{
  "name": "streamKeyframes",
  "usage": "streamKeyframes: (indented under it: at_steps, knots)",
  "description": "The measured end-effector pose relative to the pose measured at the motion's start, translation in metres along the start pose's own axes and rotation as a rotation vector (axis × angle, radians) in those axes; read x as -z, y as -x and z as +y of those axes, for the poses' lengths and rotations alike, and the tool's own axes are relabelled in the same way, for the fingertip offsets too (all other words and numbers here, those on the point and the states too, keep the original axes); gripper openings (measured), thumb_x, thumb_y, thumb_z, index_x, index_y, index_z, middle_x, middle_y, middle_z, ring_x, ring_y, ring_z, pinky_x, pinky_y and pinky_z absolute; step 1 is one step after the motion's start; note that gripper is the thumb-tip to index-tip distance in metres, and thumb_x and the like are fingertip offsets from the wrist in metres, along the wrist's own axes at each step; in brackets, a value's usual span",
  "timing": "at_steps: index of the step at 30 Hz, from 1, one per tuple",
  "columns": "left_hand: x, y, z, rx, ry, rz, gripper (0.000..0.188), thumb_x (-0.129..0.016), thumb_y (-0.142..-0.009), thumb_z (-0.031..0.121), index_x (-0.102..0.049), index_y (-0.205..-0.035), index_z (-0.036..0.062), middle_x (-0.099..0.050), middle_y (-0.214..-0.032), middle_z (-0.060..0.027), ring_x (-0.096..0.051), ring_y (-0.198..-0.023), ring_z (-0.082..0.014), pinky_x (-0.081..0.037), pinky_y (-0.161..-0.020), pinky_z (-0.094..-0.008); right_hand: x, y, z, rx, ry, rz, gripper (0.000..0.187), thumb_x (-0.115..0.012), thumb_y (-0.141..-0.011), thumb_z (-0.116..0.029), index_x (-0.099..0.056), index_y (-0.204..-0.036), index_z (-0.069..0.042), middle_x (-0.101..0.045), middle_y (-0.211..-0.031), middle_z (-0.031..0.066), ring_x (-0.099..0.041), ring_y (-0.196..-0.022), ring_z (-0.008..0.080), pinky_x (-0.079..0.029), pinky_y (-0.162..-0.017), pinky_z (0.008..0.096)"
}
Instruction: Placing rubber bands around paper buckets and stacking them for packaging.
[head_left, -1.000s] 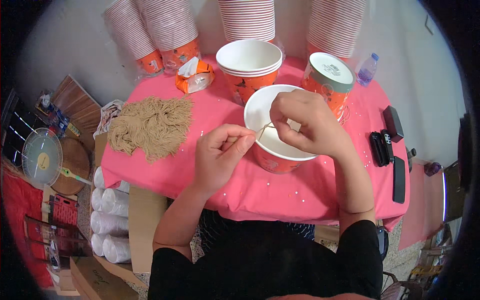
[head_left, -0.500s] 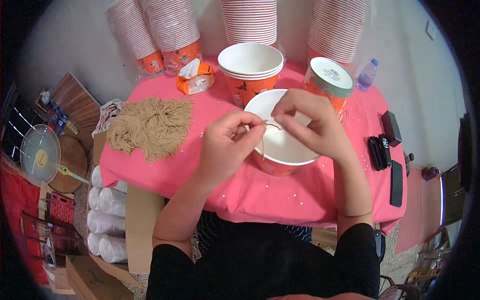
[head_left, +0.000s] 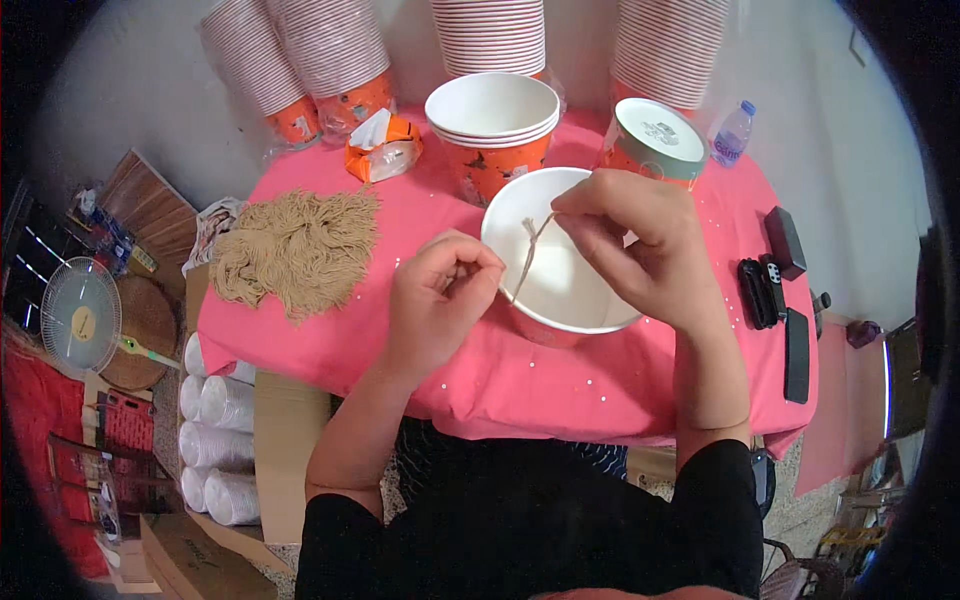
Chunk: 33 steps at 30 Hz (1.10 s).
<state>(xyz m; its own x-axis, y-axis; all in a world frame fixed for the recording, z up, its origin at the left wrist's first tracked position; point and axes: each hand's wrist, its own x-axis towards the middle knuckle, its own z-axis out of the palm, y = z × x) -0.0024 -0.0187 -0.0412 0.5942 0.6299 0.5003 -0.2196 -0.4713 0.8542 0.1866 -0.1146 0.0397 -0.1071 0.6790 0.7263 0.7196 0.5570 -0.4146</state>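
Note:
My right hand (head_left: pixel 645 245) pinches one end of a short tan string (head_left: pixel 527 268) between thumb and fingertips. The string hangs over the mouth of a white-lined paper bucket (head_left: pixel 570 290), with a small knot and a frayed tip near its upper part. My left hand (head_left: pixel 440 305) is at the bucket's left rim, thumb and forefinger pressed together. The string's lower end hangs beside that hand, and whether the fingers hold anything is hidden. A heap of tan strings (head_left: pixel 295 250) lies on the pink cloth (head_left: pixel 500 395) to the left.
Behind stand nested orange buckets (head_left: pixel 495 160), an upturned bucket (head_left: pixel 660 140), tall cup stacks (head_left: pixel 335 60), an orange tissue pack (head_left: pixel 385 150) and a small bottle (head_left: pixel 733 135). Black objects (head_left: pixel 785 245) lie at the right edge. A fan (head_left: pixel 82 315) and wrapped white stacks (head_left: pixel 215 445) are left of the table.
My hands have moved apart; the right has risen slightly, drawing the string up. The string now shows a knot and hangs from the right fingertips. The view has shifted slightly.

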Motion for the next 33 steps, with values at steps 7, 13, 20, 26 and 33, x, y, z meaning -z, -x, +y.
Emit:
streamKeyframes:
  at_steps: [7, 13, 20, 26, 33]
  knots:
    - [-0.018, -0.016, 0.028, 0.024, 0.116, 0.069, 0.008, -0.062, -0.087, 0.001, -0.063, -0.095, -0.0019, -0.06, -0.086, -0.0008, -0.056, -0.074, -0.002, -0.044, -0.063, -0.0168, -0.005, 0.003, 0.003, 0.018, -0.001, 0.015, 0.005, -0.063, -0.082, 0.004, -0.062, -0.086, 0.002, -0.06, -0.073, 0.0066, -0.059, -0.061, 0.0114, -0.045, -0.054, 0.024]
    - [-0.017, -0.012, 0.029, 0.017, 0.104, 0.044, 0.006, -0.063, -0.087, 0.003, -0.063, -0.092, -0.0014, -0.061, -0.082, 0.0, -0.055, -0.071, -0.0019, -0.044, -0.06, -0.0182, -0.003, -0.001, 0.006, 0.222, 0.166, 0.062, 0.012, -0.065, -0.075, 0.007, -0.063, -0.083, 0.0, -0.059, -0.07, 0.008, -0.059, -0.061, 0.018, -0.043, -0.053, 0.0272]
    - [0.001, 0.003, 0.017, -0.202, -0.333, -0.045, 0.009, -0.066, -0.078, -0.002, -0.063, -0.084, 0.0035, -0.054, -0.078, -0.0025, -0.046, -0.059, -0.0074, -0.037, -0.052, -0.023, 0.005, -0.003, 0.015, 0.146, 0.139, 0.324, 0.012, -0.066, -0.075, 0.004, -0.061, -0.083, -0.003, -0.059, -0.071, 0.0092, -0.059, -0.06, 0.0239, -0.045, -0.053, 0.0319]
    - [0.005, 0.004, 0.014, -0.276, -0.424, -0.142, 0.013, -0.068, -0.076, 0.001, -0.064, -0.087, 0.0054, -0.055, -0.077, -0.0058, -0.058, -0.064, -0.0167, -0.046, -0.055, -0.0281, 0.017, -0.005, 0.029, 0.019, 0.004, 0.536, 0.002, -0.063, -0.085, 0.002, -0.063, -0.087, 0.002, -0.061, -0.074, -0.0004, -0.052, -0.063, 0.0033, -0.041, -0.055, 0.019]
    - [0.005, 0.002, 0.025, -0.285, -0.63, -0.148, 0.026, -0.069, -0.075, 0.005, -0.064, -0.1, 0.0068, -0.058, -0.099, -0.0095, -0.063, -0.078, -0.0229, -0.051, -0.067, -0.0332, 0.021, -0.005, 0.033, -0.093, -0.202, 0.442, 0.004, -0.062, -0.088, -0.002, -0.064, -0.089, 0.001, -0.06, -0.073, -0.0022, -0.049, -0.062, 0.0004, -0.038, -0.054, 0.0173]
